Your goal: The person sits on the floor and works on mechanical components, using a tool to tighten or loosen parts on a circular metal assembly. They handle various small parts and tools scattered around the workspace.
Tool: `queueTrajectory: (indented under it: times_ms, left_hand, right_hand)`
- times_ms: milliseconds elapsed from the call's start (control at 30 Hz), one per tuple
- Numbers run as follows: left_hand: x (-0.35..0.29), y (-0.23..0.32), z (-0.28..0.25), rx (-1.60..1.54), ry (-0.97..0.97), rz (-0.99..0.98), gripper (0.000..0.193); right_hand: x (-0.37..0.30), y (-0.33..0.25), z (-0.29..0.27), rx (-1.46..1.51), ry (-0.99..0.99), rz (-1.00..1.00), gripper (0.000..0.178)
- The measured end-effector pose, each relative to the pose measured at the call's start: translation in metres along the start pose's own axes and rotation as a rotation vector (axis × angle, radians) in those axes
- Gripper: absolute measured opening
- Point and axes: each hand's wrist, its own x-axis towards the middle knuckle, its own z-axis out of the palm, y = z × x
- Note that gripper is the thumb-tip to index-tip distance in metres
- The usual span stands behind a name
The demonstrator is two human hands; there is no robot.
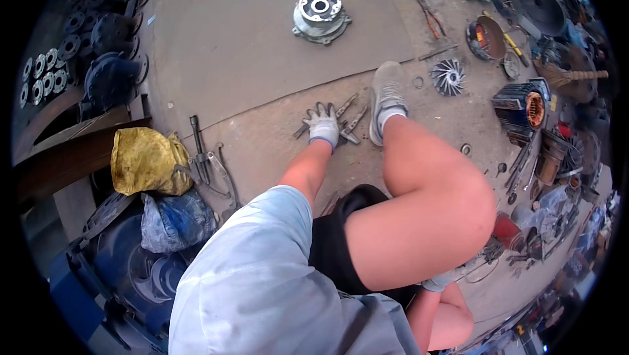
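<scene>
My left hand (322, 124), in a grey work glove with dark fingertips, reaches down to the floor in front of me with its fingers spread. Under and beside it lie metal bars (352, 123), which look like the arms of a puller; whether the palm touches them I cannot tell. My right hand (438, 281), also gloved, is down by my bent leg, its fingers hidden. Farther ahead, a round metal end cover (321, 16) with mounting lugs sits on a flat grey sheet (229, 34).
Pliers (430, 18), a finned fan wheel (448, 77) and a motor housing (521, 107) with copper windings lie to the right. To the left are a yellow sack (147, 160), a jaw puller (202, 158) and blue castings (111, 80). My shoe (389, 96) stands beside the bars.
</scene>
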Motion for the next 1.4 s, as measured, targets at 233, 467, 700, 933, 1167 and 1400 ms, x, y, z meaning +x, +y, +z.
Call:
queueTrajectory:
  times_ms: [233,467,700,933,1167,1400]
  left_hand:
    - [0.015,-0.068,0.003,-0.103,-0.154,0.097,0.043]
    - [0.004,-0.143,-0.008,0.065,-0.052,0.147,0.049]
    - [0.013,-0.171,-0.022,0.073,0.013,0.070,0.049]
    - [-0.001,-0.176,-0.055,-0.319,0.192,0.198,0.050]
    - [-0.069,0.005,-0.316,-1.227,0.322,0.870,0.047]
    - [-0.322,0.178,-0.345,-0.808,0.157,1.422,0.046]
  right_hand:
    - [-0.006,0.004,-0.003,-0.071,-0.095,-0.030,0.047]
    - [0.033,-0.049,0.007,0.059,-0.047,0.023,0.035]
    - [0.027,-0.034,-0.005,-0.134,0.057,-0.117,0.028]
    - [0.013,-0.053,0.004,-0.071,0.088,-0.107,0.028]
    - [0.017,-0.071,0.028,-0.001,0.103,-0.143,0.027]
    - [0.033,-0.087,0.036,0.111,0.122,-0.024,0.031]
